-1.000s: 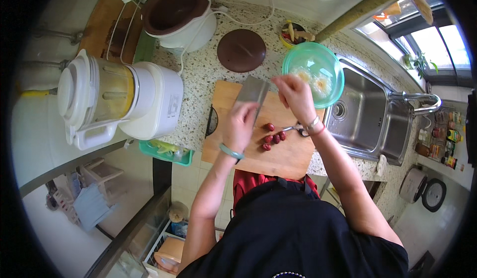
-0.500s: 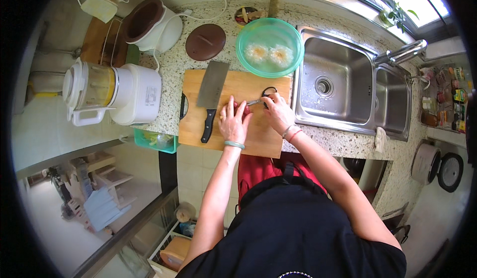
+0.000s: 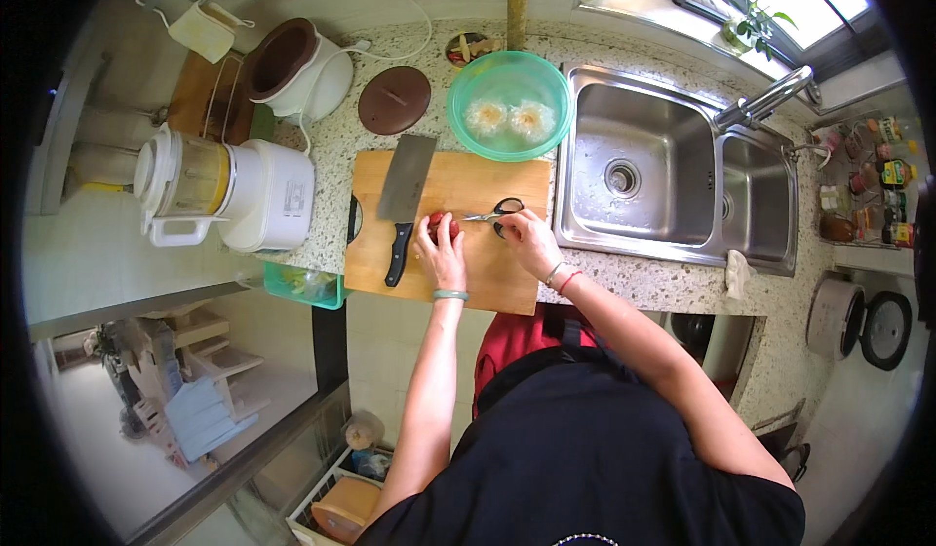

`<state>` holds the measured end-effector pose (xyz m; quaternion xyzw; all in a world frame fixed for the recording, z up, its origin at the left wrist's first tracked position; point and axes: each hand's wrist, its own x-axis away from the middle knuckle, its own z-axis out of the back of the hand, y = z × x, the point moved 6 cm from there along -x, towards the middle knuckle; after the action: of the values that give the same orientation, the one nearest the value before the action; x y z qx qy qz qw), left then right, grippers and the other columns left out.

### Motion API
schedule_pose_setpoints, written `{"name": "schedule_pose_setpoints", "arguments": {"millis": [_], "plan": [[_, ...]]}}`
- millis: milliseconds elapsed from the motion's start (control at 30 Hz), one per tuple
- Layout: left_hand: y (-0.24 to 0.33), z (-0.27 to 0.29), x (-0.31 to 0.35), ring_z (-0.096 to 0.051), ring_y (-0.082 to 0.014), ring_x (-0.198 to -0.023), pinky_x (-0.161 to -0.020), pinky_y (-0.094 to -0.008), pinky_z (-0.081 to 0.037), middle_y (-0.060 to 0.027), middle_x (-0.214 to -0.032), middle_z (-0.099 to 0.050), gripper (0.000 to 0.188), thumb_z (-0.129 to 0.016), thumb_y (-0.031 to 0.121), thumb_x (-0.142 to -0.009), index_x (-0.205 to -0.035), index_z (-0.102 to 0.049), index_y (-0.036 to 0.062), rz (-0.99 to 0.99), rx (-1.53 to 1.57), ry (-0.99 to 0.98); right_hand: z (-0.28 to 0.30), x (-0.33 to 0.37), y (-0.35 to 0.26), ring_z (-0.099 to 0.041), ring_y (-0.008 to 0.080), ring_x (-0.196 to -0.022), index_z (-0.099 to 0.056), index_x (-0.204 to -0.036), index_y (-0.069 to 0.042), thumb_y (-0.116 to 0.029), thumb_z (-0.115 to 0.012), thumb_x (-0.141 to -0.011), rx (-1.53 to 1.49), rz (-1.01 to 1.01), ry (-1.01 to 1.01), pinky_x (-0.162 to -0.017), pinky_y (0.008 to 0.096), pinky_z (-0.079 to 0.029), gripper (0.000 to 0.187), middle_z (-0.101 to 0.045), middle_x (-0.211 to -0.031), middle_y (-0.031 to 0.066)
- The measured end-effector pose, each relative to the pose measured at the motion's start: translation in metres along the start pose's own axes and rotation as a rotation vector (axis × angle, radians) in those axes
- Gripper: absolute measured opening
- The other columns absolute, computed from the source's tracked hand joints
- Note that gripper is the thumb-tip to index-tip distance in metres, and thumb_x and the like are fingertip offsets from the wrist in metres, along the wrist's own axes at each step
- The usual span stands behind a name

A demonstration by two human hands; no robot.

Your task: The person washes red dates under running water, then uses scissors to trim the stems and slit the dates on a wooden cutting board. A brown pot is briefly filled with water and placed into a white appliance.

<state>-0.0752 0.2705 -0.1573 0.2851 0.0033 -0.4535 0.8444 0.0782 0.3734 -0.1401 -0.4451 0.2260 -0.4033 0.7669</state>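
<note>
My left hand (image 3: 445,261) is bent over small dark red, round fruits (image 3: 452,227) on the wooden cutting board (image 3: 483,278). Its fingers curl around them and partly hide them; they look like red dates, but I cannot be sure. To their right, my right hand (image 3: 532,245) grips a pair of scissors (image 3: 480,217) by the black handle loops. The blades point left, with the tips close beside the fruits. Left of my hands, a cleaver (image 3: 408,180) lies flat on the board, its black handle toward me.
A green basin (image 3: 509,146) holding two whitish, frilly pieces in water stands behind the board. Right is a steel double sink (image 3: 639,122). At left are a white blender (image 3: 278,195) and a white pot (image 3: 324,83); a brown lid (image 3: 394,99) lies behind the cleaver.
The view has shifted, so the counter sits further left and slightly lower. My left fingers have bunched more closely around the red fruits, and the scissors' blades show more clearly apart from them.
</note>
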Motion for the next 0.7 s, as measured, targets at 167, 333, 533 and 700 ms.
{"name": "schedule_pose_setpoints", "arguments": {"millis": [167,333,533,700], "plan": [[0.000,0.001,-0.012,-0.046,-0.0376,-0.115,-0.087,-0.0462,-0.047,-0.0146,-0.132,-0.040,0.044,-0.071,0.025,-0.080,-0.119,-0.053,0.0166,-0.075,-0.076,-0.077,-0.010,-0.011,0.001,-0.061,0.0352,-0.087,-0.062,-0.102,-0.006,-0.006,-0.060,-0.081,-0.018,-0.013,-0.010,-0.077,0.0418,-0.050,0.021,-0.060,-0.096,0.0141],[-0.008,0.001,-0.013,-0.054,-0.0336,-0.097,-0.079,-0.0411,-0.049,-0.0138,-0.118,-0.044,0.041,-0.071,0.021,-0.081,-0.116,-0.052,0.0184,-0.019,0.007,-0.145,-0.023,-0.016,-0.002,-0.063,0.0300,-0.088,-0.062,-0.101,-0.001,-0.002,-0.062,-0.079,0.164,-0.037,0.019,-0.075,0.0378,-0.051,0.022,-0.059,-0.095,0.0137],[-0.015,0.006,-0.022,-0.056,-0.0243,-0.087,-0.076,-0.0344,-0.049,-0.0087,-0.106,-0.049,0.034,-0.068,0.018,-0.084,-0.114,-0.053,0.0143,0.057,0.290,-0.082,-0.027,-0.025,-0.006,-0.065,0.0225,-0.079,-0.063,-0.100,-0.001,-0.005,-0.062,-0.082,0.032,0.021,0.046,-0.070,0.0312,-0.052,0.019,-0.061,-0.089,0.0111],[0.017,0.000,-0.022,-0.048,-0.0086,-0.076,-0.060,-0.0221,-0.042,-0.0007,-0.095,-0.056,0.025,-0.056,0.026,-0.095,-0.117,-0.054,0.0139,0.734,1.411,-0.414,0.001,-0.019,-0.006,-0.060,0.0077,-0.066,-0.063,-0.108,-0.001,-0.020,-0.058,-0.093,-0.445,-0.355,-0.060,-0.060,0.0236,-0.049,0.025,-0.066,-0.087,0.0045]]}}
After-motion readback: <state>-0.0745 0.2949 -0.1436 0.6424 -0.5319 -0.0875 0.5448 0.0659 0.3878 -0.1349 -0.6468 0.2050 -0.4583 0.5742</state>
